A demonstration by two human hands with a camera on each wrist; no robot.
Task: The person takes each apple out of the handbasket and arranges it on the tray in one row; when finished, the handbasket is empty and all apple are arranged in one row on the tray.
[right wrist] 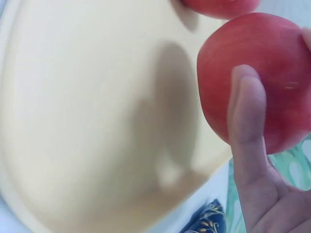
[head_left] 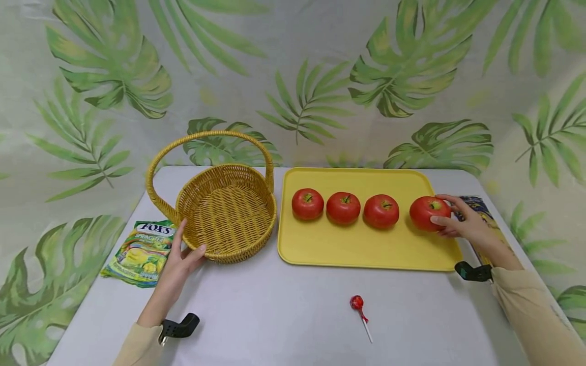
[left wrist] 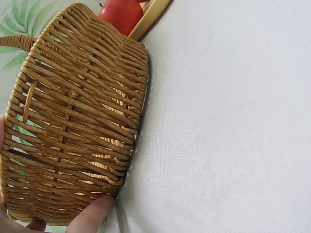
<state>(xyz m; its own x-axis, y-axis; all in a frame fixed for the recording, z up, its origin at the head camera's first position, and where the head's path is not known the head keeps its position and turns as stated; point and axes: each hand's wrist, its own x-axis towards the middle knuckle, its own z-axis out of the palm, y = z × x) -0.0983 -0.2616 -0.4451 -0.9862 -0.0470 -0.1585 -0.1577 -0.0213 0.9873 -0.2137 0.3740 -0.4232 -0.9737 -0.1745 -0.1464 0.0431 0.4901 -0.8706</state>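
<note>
My right hand (head_left: 462, 223) pinches a red tomato (head_left: 429, 213) between thumb and fingers at the right end of the yellow tray (head_left: 339, 249). In the right wrist view the thumb lies along the side of the tomato (right wrist: 272, 77), and its shadow falls on the tray beside it. Three more tomatoes, the middle one (head_left: 343, 208) among them, sit in a row on the tray. At the left, my left hand (head_left: 178, 264) holds the near left side of a woven basket (head_left: 238, 251). In the left wrist view its thumb (left wrist: 95, 213) presses low against the wicker wall.
A green candy bag (head_left: 142, 254) lies left of the basket, and a dark blue packet (head_left: 476, 206) is partly hidden behind the right hand. A red lollipop (head_left: 357, 303) lies on the white table (head_left: 284, 315) in front. The basket's tall handle (head_left: 210, 133) arches up near the leaf-print backdrop (head_left: 311, 30).
</note>
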